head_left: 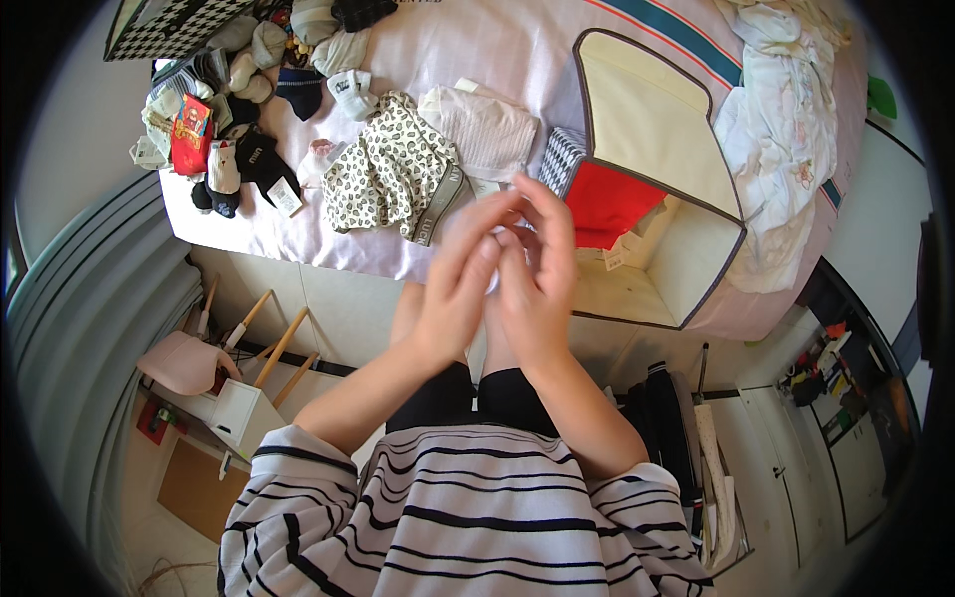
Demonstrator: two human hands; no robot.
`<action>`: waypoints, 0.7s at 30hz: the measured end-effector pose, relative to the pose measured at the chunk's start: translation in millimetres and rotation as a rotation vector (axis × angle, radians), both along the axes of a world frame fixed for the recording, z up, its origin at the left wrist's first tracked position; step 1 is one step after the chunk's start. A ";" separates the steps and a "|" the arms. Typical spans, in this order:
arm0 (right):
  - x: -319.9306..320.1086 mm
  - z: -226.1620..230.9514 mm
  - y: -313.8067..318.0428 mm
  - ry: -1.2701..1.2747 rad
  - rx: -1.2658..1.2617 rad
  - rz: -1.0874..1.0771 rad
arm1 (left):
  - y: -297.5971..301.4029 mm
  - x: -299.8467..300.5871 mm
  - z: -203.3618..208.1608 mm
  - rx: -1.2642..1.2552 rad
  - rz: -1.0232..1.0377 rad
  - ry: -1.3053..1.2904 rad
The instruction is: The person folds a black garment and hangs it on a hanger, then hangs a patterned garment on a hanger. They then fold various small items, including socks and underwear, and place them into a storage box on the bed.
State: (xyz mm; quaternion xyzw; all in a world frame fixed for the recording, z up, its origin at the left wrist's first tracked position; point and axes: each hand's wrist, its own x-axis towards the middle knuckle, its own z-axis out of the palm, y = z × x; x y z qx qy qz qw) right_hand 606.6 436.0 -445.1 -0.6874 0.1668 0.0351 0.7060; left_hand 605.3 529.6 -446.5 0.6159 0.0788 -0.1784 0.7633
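My left hand point(463, 284) and my right hand point(538, 284) are cupped together in front of the bed edge. Their fingers curl towards each other, slightly blurred. A bit of white shows between the thumbs, but what it is stays hidden. Beyond my left hand lie leopard-print underpants point(383, 174) with a grey waistband, next to a folded whitish garment point(482, 129). To the right of my right hand stands an open fabric storage box point(696, 261), its cream lid point(642, 99) tipped back. Inside it is a red garment point(609, 204) near a paper tag point(619, 254).
A heap of socks point(244, 75) covers the bed's far left, beside a houndstooth box point(164, 25). White clothes point(781, 139) lie at the right. Below the bed's edge are a pink stool point(184, 360) at left and dark hanging clothes point(662, 418) at right.
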 end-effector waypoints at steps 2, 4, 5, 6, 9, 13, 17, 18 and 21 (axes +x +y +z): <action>6.7 -15.1 17.5 0.095 0.057 0.018 | 14.2 8.1 -14.3 -0.026 0.083 0.170; 12.6 -36.1 33.7 0.192 0.049 0.046 | 29.7 14.7 -37.2 -0.038 0.150 0.317; 14.0 -49.6 39.1 0.249 0.072 0.073 | 36.5 19.3 -46.0 -0.007 0.144 0.337; 17.5 -60.3 43.5 0.292 0.112 0.078 | 42.0 21.5 -60.5 0.021 0.157 0.362; 23.2 -91.2 47.6 0.406 0.063 0.075 | 55.5 37.5 -83.2 0.287 0.059 0.311; 24.9 -119.5 46.5 0.456 -0.158 -0.084 | 64.3 59.6 -115.4 0.705 -0.025 -0.037; 23.0 -134.0 39.9 0.460 -0.226 -0.209 | 61.2 84.5 -130.0 0.868 -0.134 -0.181; 21.9 -140.0 39.3 0.477 -0.181 -0.252 | 57.3 88.6 -133.2 0.902 -0.155 -0.205; 17.6 -154.7 42.2 0.470 -0.142 -0.345 | 46.0 99.1 -144.2 1.061 -0.216 -0.249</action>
